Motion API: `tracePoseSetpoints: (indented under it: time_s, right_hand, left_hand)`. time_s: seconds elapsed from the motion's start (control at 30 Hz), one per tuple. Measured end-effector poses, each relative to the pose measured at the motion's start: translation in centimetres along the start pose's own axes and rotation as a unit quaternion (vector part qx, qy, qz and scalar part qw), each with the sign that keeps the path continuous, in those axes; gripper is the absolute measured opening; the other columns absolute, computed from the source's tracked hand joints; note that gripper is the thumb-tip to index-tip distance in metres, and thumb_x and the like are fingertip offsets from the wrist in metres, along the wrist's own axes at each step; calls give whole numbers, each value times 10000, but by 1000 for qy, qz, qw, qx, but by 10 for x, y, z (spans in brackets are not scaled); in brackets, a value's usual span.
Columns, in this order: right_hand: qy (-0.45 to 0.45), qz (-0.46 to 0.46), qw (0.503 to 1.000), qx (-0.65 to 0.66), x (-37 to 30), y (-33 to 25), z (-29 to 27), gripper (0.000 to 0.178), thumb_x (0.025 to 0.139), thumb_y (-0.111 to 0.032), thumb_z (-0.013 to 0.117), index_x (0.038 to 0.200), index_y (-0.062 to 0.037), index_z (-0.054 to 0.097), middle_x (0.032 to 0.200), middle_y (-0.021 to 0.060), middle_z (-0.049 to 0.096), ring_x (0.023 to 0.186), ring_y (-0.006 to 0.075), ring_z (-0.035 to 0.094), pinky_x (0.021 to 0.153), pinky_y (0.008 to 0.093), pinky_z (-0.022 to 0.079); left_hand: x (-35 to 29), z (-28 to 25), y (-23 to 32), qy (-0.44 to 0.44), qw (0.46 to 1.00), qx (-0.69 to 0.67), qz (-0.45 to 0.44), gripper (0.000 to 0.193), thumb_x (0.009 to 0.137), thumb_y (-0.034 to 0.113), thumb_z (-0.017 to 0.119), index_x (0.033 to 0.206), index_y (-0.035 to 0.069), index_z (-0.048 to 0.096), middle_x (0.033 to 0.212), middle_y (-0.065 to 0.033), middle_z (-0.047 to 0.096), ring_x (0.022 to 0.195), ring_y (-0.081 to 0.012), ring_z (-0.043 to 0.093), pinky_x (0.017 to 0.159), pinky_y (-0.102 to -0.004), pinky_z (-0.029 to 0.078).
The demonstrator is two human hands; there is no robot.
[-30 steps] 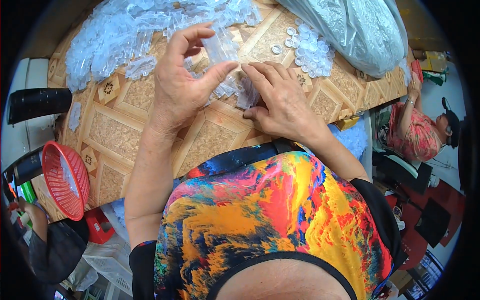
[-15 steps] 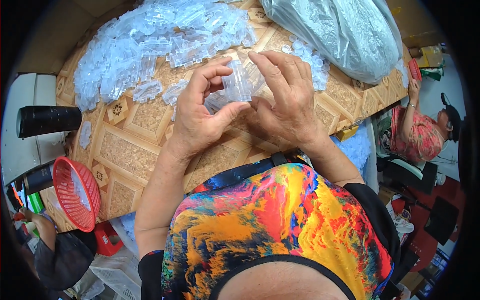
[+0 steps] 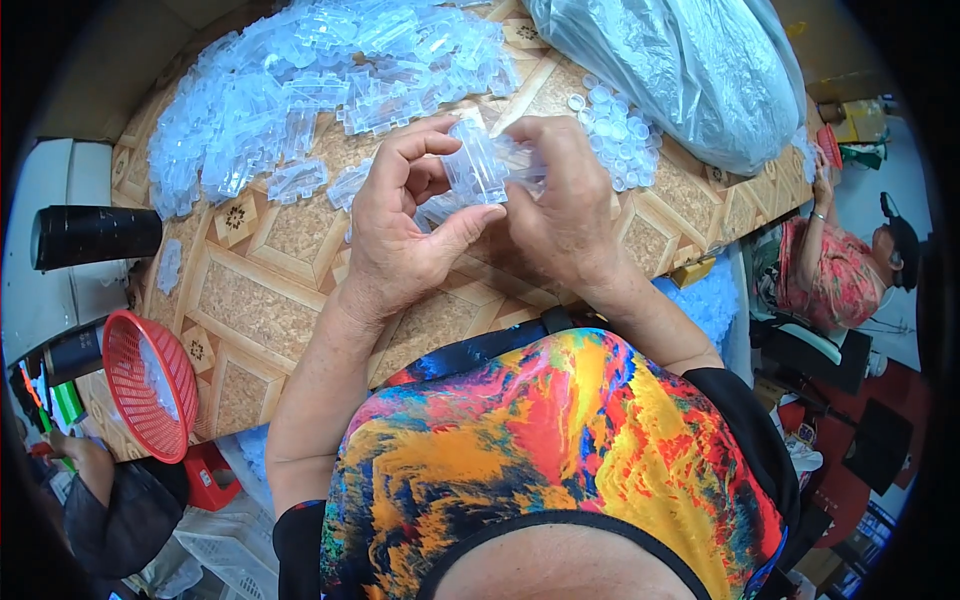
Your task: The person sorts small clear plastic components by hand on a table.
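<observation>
The head view shows the left hand (image 3: 410,220) gripping a tilted clear plastic piece (image 3: 476,170) between thumb and fingers. Just beside it, the right hand (image 3: 565,205) is bent at the knuckles; its fingertips are partly hidden, so I cannot tell whether it grips the second clear piece (image 3: 522,160) behind its thumb. More clear pieces under the left hand are mostly covered. The patterned table (image 3: 255,295) shows between the left hand and a red basket (image 3: 122,385) to its lower left. The basket holds loose clear pieces (image 3: 158,380) and sits at the table edge. Rightward of the right hand, the table edge slants away, with a bluish mass (image 3: 708,300) below it, too obscured to identify. Farther left of the left hand stands a black cylinder (image 3: 95,237), its inside hidden. Beyond the right hand lie round clear caps (image 3: 620,140), then a grey plastic bag (image 3: 690,80), its contents hidden and its far end cut off. A large heap of clear pieces (image 3: 300,90) spreads beyond the left hand.
</observation>
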State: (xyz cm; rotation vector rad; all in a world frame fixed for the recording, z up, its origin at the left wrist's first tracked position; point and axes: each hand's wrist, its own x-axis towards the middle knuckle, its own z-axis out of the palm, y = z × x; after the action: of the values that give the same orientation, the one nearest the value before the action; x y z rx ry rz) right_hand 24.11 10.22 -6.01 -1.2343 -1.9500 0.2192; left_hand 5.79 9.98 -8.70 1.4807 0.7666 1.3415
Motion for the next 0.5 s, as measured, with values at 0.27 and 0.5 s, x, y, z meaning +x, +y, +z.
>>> tracePoseSetpoints:
  time_s: [0.27,0.5]
  right_hand:
    - [-116,61,946,297,-6,-5,-11,626,803,-19,731,1394,-15,523,1282,156,583,1131,245,601,890,364,520]
    - [-150,190,774,585,-2,-1,-18,808,872,-203,776,1519,35,354,1418,124,514,1132,163,558,939,300,484]
  left_hand:
    - [5,-5,5,39,995,-91,-29,580,798,-44,805,1271,2,472,1456,-193,444,1072,-169,643,971,-337,550]
    - [5,0,11,19,992,-117,-35,559,809,-45,794,1266,6,477,1488,-210,424,1099,-181,641,998,-345,542]
